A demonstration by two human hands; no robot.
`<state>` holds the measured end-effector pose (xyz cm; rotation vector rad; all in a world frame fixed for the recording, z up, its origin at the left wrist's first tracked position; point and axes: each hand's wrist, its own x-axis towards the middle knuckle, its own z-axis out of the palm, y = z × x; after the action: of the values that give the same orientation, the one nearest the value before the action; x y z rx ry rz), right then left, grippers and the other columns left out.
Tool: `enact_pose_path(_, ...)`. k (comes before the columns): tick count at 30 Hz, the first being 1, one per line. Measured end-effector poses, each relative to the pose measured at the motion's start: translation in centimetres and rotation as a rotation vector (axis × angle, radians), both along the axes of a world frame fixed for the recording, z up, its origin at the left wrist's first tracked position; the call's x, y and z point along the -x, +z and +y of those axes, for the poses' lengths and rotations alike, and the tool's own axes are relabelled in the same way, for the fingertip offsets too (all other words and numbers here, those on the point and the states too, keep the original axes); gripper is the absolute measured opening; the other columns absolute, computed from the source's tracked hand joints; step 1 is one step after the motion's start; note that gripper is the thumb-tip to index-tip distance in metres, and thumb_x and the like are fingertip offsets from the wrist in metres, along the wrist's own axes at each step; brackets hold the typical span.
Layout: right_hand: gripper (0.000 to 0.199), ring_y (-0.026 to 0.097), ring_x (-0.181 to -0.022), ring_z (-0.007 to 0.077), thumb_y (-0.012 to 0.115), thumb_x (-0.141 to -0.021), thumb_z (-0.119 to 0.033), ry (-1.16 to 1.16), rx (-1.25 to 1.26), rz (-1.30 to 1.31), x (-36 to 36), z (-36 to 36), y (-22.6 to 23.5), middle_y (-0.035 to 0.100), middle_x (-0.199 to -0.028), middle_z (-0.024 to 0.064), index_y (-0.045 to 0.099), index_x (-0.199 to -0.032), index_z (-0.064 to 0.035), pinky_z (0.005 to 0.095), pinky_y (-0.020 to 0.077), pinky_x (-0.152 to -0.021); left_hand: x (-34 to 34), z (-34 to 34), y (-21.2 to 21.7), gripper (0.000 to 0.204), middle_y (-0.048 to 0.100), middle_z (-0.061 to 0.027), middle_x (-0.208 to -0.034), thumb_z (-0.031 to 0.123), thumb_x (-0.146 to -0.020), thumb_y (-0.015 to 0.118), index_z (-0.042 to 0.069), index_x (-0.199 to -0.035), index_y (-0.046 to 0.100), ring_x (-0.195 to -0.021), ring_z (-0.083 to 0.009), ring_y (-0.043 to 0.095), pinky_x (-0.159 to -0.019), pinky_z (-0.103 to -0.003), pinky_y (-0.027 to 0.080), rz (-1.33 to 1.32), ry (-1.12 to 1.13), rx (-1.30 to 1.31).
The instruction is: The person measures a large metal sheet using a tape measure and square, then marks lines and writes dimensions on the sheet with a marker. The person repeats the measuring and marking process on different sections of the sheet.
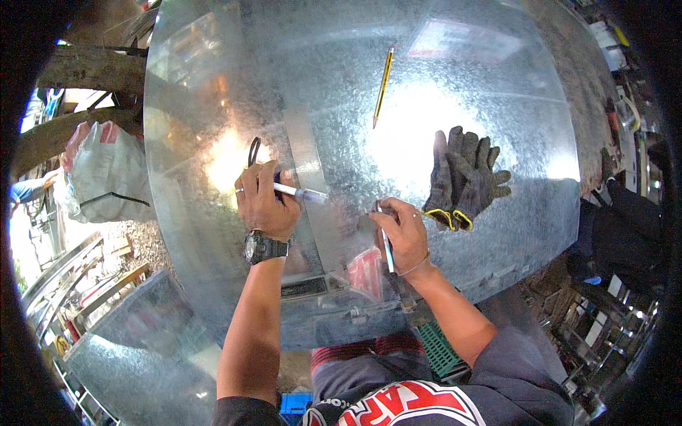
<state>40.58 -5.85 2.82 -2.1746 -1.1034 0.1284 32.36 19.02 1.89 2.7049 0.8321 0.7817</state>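
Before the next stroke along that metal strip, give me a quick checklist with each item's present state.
1. Left hand has the marker gripped: ok.
2. Marker tip is at the metal strip: ok.
3. Right hand bears on the galvanized sheet, a slim tool under its palm: ok.
4. Gloves and pencil lie apart from both hands: ok.
5. Strip flat on the sheet: cannot tell.
6. Existing marks on the sheet: cannot tell, glare hides them.

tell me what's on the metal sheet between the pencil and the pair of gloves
Nothing: in the head view the stretch of galvanized metal sheet between the yellow pencil and the dark gloves is bare, showing only bright glare.
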Motion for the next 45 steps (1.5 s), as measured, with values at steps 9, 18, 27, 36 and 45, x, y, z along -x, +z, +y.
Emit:
enact_pose_path(9,0.057,0.061,-0.086,0.0227,0.073,-0.081,-0.007,-0.17,-0.167,0.262,1.7,0.8,3.4,0.06,-0.108,0.0116,0.059,-0.136,-0.0079,0.033,0.0506,-0.074,0.6,-1.3,1.7,0.023,0.058,-0.0064,-0.104,0.022,-0.087,0.065,0.014,-0.109,0.066,-0.105,-0.0255,0.048,-0.097,-0.046,0.032,0.035,-0.081,-0.147)
enact_pose_path(18,0.032,0.051,-0.069,0.0023,0.065,-0.098,-0.035,-0.493,-0.438,1.052,6.8,1.3,5.9,0.058,-0.07,-0.0044,0.069,-0.09,-0.0045,0.0199,0.0396,-0.058,8.0,-8.8,10.5,0.056,0.061,-0.0208,-0.124,0.011,-0.088,0.061,0.006,-0.141,0.045,-0.118,-0.0406,0.057,-0.099,-0.046,0.044,0.364,-0.614,1.213)
enact_pose_path(27,0.032,0.056,-0.06,0.0057,0.067,-0.097,-0.034,-0.13,0.02,1.623,4.9,-2.2,11.5,0.062,-0.071,0.0009,0.071,-0.106,-0.0037,0.0224,0.0437,-0.054,6.4,-4.9,10.6,0.029,0.066,-0.0088,-0.098,0.017,-0.085,0.067,0.01,-0.114,0.062,-0.093,-0.0267,0.065,-0.096,-0.042,0.047,0.456,-1.088,0.347)
enact_pose_path(36,0.021,0.054,-0.061,0.005,0.068,-0.097,-0.026,-0.024,-0.091,1.515,3.5,-0.6,10.7,0.063,-0.075,-0.001,0.067,-0.098,-0.0052,0.0221,0.0426,-0.054,6.2,-7.8,9.5,0.028,0.063,-0.0148,-0.077,0.032,-0.099,0.056,0.004,-0.097,0.057,-0.073,-0.0375,0.062,-0.069,-0.047,0.05,0.427,-1.065,0.663)
enact_pose_path(45,0.011,0.05,-0.052,0.0059,0.068,-0.09,-0.005,-0.441,-0.708,1.113,-3.1,-5.7,12.9,0.059,-0.073,0.0008,0.057,-0.091,-0.005,0.0236,0.0433,-0.045,15.4,4.7,4.2,0.023,0.063,-0.0211,-0.1,0.018,-0.102,0.05,-0.002,-0.106,0.062,-0.087,-0.032,0.062,-0.078,-0.039,0.049,0.157,-0.129,0.925)
